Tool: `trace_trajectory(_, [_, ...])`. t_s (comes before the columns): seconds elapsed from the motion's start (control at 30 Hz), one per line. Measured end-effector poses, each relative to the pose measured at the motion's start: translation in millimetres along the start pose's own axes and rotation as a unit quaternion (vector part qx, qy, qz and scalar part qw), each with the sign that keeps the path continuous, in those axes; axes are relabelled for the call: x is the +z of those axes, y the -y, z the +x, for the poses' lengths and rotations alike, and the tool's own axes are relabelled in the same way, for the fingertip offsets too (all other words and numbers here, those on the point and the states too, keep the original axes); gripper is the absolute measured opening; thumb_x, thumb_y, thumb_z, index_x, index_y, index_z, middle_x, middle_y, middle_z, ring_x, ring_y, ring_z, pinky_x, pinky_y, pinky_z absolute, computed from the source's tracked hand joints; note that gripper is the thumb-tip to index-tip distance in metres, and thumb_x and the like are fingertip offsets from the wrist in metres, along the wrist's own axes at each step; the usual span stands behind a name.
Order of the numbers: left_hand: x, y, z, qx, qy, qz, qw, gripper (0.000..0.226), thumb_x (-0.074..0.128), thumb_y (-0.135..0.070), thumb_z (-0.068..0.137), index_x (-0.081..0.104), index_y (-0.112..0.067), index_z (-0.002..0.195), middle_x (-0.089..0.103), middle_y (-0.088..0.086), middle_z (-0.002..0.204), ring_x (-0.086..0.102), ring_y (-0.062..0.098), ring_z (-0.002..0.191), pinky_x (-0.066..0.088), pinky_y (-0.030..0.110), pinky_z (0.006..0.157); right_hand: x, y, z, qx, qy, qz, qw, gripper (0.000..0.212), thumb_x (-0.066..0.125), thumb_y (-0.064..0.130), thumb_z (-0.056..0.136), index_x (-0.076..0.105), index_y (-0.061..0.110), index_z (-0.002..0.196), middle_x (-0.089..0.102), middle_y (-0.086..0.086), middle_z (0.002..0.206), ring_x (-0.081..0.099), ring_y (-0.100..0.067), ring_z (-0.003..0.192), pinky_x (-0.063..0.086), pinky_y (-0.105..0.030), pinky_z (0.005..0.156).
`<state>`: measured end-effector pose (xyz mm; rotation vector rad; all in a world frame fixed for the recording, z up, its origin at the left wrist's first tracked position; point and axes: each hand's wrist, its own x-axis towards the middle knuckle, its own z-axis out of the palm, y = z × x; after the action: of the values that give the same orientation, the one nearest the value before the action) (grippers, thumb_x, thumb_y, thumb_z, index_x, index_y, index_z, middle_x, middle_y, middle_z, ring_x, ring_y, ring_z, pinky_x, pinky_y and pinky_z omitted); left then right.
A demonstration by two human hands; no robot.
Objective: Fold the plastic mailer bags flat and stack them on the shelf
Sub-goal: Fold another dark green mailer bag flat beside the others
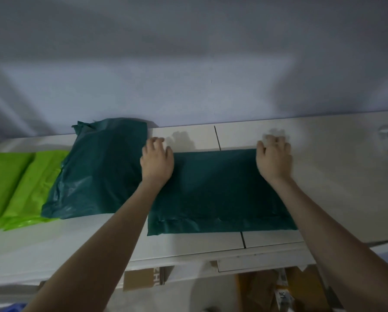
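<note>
A: What is laid out on the white shelf (pixel 337 176)?

B: A dark green mailer bag (pixel 215 190) of smooth, matte plastic is spread flat as a wide rectangle at the middle of the shelf, its near edge slightly wrinkled. Just to its left a stack of dark green bags (pixel 98 170) is seen, glossier and creased, with crumpled corners at the far end. Further left, bright green bags (pixel 15 188) are partly overlapped by that stack.

A: Is anything kept below?

B: Brown cardboard boxes (pixel 143 279) are glimpsed under the shelf; their contents cannot be told.

A: How are the hands posed?

B: The left hand (pixel 157 161) is laid on the flat bag's far left corner, the right hand (pixel 274 157) on its far right corner. Both arms are stretched forward, palms down. The fingers are blurred and reach past the far edge, so whether that edge is pinched or only pressed cannot be told.
</note>
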<state>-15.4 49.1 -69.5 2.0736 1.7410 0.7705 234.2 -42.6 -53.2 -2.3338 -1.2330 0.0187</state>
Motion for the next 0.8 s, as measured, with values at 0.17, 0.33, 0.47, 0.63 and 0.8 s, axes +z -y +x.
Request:
trace_trajectory(0.17, [-3.6, -29.4, -69.4, 0.114, 0.100, 0.058, 0.987, 0.051, 0.031, -0.037, 0.099, 0.024, -0.022, 0.147, 0.016, 0.000, 0.157, 0.009, 0.020, 0.145, 0.007, 0.044, 0.118, -1.3, 40.5, -71.7, -0.164, 0.093, 0.004, 0.982, 0.052, 0.032, 0.045, 0.097, 0.035, 0.018, 0.143, 0.027, -0.007, 0.151, 0.024, -0.026, 0.138, 0.026, -0.045, 0.109])
trace_trajectory(0.33, [4.6, -19.2, -104.6, 0.096, 0.173, 0.134, 0.971, 0.054, 0.020, -0.045, 0.100, 0.006, -0.031, 0.150, -0.002, -0.006, 0.159, -0.010, 0.015, 0.146, -0.006, 0.047, 0.117, 18.9, 46.5, -113.3, -0.198, 0.193, -0.056, 0.959, 0.057, 0.018, 0.052, 0.097, 0.013, 0.029, 0.150, 0.001, 0.005, 0.159, -0.002, -0.018, 0.146, 0.003, -0.053, 0.115])
trace_trajectory(0.47, [12.9, -8.7, -108.4, 0.108, 0.171, 0.148, 0.968, 0.055, 0.016, -0.048, 0.099, -0.001, -0.033, 0.150, -0.007, -0.007, 0.159, -0.013, 0.015, 0.145, -0.006, 0.048, 0.117, 32.8, 34.3, -120.6, -0.232, 0.178, -0.121, 0.949, 0.069, -0.007, 0.058, 0.087, 0.003, 0.031, 0.150, -0.002, 0.006, 0.159, -0.005, -0.017, 0.146, -0.002, -0.051, 0.115])
trace_trajectory(0.63, [17.3, -11.0, -95.2, 0.112, 0.190, 0.120, 0.968, 0.055, 0.016, -0.045, 0.100, -0.002, -0.029, 0.150, -0.010, -0.005, 0.158, -0.015, 0.016, 0.144, -0.007, 0.048, 0.116, 36.3, 36.6, -108.0, -0.226, 0.174, -0.135, 0.949, 0.061, 0.002, 0.057, 0.095, 0.001, 0.032, 0.150, -0.003, 0.006, 0.159, -0.006, -0.016, 0.146, -0.003, -0.049, 0.115])
trace_trajectory(0.8, [12.7, -7.8, -79.3, 0.106, 0.240, 0.048, 0.964, 0.056, 0.016, -0.038, 0.102, -0.007, -0.021, 0.150, -0.017, -0.003, 0.157, -0.020, 0.012, 0.143, -0.012, 0.042, 0.115, 36.5, 39.9, -100.2, -0.217, 0.191, -0.127, 0.949, 0.057, 0.012, 0.051, 0.098, 0.001, 0.030, 0.150, -0.005, 0.004, 0.159, -0.008, -0.017, 0.146, -0.004, -0.050, 0.115])
